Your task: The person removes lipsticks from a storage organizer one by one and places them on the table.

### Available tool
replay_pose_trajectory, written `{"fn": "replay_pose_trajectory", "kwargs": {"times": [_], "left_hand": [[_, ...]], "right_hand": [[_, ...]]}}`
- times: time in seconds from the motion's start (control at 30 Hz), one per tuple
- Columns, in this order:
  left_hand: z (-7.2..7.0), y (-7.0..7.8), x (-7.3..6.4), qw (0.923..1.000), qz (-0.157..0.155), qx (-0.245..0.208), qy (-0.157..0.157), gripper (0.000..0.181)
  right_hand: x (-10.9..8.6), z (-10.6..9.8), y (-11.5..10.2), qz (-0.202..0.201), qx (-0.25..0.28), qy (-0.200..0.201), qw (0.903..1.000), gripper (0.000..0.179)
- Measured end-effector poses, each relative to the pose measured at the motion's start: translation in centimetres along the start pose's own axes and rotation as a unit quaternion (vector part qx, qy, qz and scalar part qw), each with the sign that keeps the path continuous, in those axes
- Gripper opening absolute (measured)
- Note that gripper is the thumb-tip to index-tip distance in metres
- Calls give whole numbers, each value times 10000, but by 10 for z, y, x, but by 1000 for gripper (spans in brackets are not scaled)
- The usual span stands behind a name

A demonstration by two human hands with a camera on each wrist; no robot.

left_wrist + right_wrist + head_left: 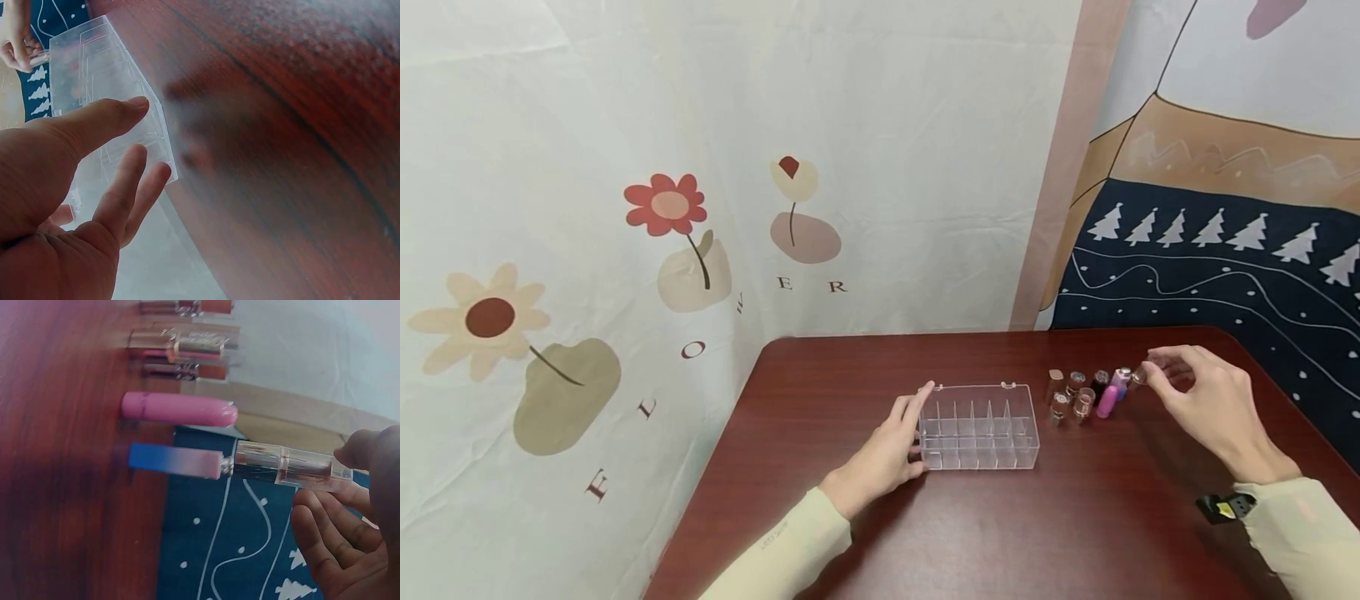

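A clear plastic box divided into small compartments (977, 457) sits on the table. My left hand (886, 450) rests against its left side, fingers extended; the left wrist view shows the thumb and fingertips along the wall. To the right, my right hand (1213, 408) pinches a clear-cased lipstick (290, 467) near one end, thumb against fingers, raised above the table. Beside it stand a blue-to-pink tube (175, 460) and a rounded pink tube (178, 409). Several more lipsticks, among them a clear one (1083, 403) and a brown one (1056, 385), stand grouped between box and hand.
The dark red wooden table (827, 400) has rounded far corners. Behind it hang a pale flower-printed cloth (910, 167) and a navy cloth with white trees (1187, 275). A small black object (1225, 507) is at the right cuff.
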State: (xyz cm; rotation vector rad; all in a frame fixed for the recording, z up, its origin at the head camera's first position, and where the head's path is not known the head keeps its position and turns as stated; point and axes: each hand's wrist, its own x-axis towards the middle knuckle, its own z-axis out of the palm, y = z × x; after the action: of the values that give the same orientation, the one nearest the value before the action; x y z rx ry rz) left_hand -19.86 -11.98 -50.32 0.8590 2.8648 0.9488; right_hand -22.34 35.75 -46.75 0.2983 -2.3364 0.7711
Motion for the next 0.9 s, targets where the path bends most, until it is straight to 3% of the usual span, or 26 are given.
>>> {"fn": "replay_pose_trajectory", "kwargs": {"times": [0.3, 0.53, 0.9], "left_hand": [[0, 0, -1, 10000, 64, -4, -33, 134], [1, 0, -1, 10000, 51, 13, 2, 132], [0, -1, 0, 9997, 191, 160, 61, 132]], "right_hand": [[-8, 3, 18, 276, -220, -689, 9970, 29], [-10, 10, 24, 159, -163, -948, 9952, 27], [-15, 18, 26, 361, -52, -1316, 9906, 26]]}}
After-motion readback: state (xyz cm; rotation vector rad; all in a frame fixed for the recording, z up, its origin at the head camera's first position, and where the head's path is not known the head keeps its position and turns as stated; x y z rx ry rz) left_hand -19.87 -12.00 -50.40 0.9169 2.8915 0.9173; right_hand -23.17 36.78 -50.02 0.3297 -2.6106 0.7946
